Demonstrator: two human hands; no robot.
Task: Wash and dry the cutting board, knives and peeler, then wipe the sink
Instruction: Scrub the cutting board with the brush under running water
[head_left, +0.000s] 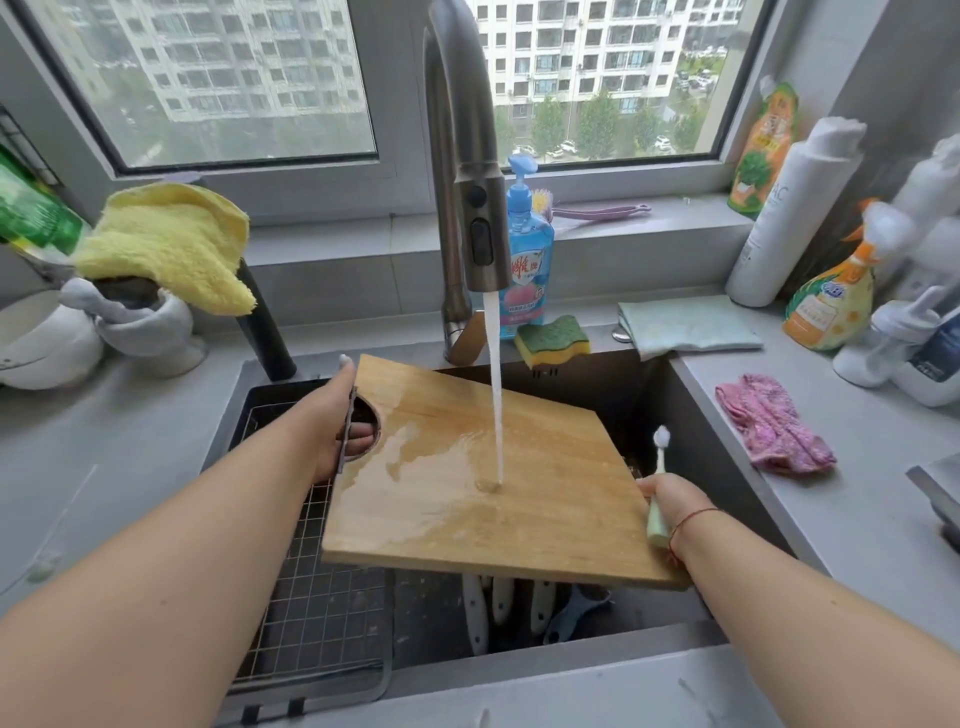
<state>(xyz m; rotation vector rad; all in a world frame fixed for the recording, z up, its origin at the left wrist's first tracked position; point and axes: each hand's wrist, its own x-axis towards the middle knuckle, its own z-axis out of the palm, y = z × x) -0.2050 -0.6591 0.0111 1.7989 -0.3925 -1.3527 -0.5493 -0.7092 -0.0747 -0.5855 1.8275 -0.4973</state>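
Sink (737, 441) is the landmark, everything placed off it. Far L of sink, on the counter: white bowl (36, 338), then a white mortar (150, 325) w/ a yellow cloth (171, 244) draped over what stands in it. Wire rack (311, 597) sits in the sink's L part. Left hand (337, 431) is over the rack, gripping the L edge of the cutting board (493, 478): thumb up along the edge, fingers curled under and showing thru the board's round hole. Board is wooden, held tilted above the sink's middle, far end higher, w/ both hands on it. Faucet (462, 156) rises behind the sink's back rim; its water stream (496, 389) hits the board about mid-surface, wet sheen spreading toward the L hand. Under the board's near edge, down in the sink: white-handled knives (475, 608) and, just R of them, a blue-grey peeler (574, 613), partly hidden. Behind the sink's back rim: blue soap bottle (527, 249), yellow-green sponge (553, 340), pale green cloth (685, 325) folded flat. Right hand (672, 501) is at the board's R edge, fingers curled round a small pale green brush (658, 499) w/ white head pointing up; it seems to press the board edge too, exact finger contact hard to tell. R of sink, on the counter: pink cloth (774, 423), then an orange-trigger spray bottle (831, 301) and white bottles (795, 213) by the wall.
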